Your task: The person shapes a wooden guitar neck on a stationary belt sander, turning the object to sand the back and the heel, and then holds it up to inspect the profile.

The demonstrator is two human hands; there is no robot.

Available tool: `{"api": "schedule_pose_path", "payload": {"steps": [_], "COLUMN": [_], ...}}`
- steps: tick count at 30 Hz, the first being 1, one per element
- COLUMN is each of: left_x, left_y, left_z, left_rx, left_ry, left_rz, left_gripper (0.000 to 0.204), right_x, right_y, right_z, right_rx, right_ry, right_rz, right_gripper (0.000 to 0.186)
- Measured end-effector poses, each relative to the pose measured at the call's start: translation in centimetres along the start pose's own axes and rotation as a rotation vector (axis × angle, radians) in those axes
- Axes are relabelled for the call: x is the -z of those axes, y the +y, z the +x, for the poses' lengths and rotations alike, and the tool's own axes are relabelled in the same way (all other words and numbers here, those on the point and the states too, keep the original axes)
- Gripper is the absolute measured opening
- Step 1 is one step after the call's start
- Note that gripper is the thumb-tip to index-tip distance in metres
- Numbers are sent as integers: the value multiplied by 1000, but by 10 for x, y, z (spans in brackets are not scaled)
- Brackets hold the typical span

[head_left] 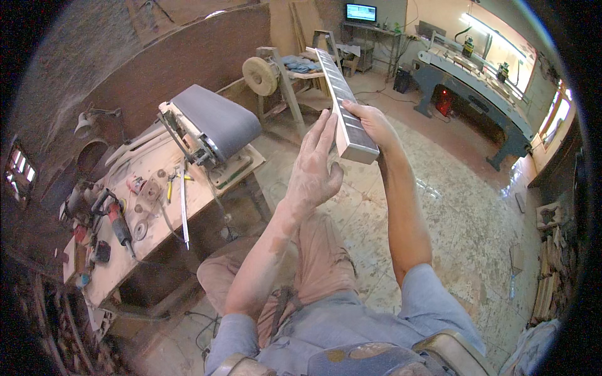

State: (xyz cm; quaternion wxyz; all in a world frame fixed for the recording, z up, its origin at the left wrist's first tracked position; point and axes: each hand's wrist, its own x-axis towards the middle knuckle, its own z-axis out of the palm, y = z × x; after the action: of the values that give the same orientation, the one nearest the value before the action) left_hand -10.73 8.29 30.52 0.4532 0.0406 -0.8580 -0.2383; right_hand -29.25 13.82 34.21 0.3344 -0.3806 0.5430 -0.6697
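Observation:
A long rectangular bar (344, 97) is raised in front of me, tilted away. Its side is pale, and its dark upper face is crossed by light stripes. My right hand (374, 127) grips the bar by its right edge near the close end, thumb over the dark face, the other fingers hidden beneath. Dust covers my left hand (315, 164), which lies along the pale side with fingers stretched out and thumb apart. Whether its fingertips press on the bar or only rest there, I cannot tell.
A belt sander (216, 122) stands on the workbench (163, 219) at left, with a red-and-black power tool (117, 219), yellow-handled pliers (170, 187) and a metal ruler (184, 207). Beyond are a round buffing wheel (261, 76) and a monitor (361, 12). A large machine (476, 88) occupies the far right.

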Motion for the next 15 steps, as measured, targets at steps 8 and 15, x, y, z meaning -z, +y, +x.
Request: {"api": "schedule_pose_path", "payload": {"steps": [8,15], "left_x": [1,-3], "left_y": [-3,-13], "left_z": [-6,-2], "left_rx": [-1,43], "left_ry": [84,178], "left_rz": [-104,-158], "left_gripper": [82,84], "right_x": [-15,-31], "right_y": [4,3], "right_z": [11,26], "right_rx": [-78,-155], "right_ry": [71,31], "right_rz": [101,392], "right_gripper": [31,24]}}
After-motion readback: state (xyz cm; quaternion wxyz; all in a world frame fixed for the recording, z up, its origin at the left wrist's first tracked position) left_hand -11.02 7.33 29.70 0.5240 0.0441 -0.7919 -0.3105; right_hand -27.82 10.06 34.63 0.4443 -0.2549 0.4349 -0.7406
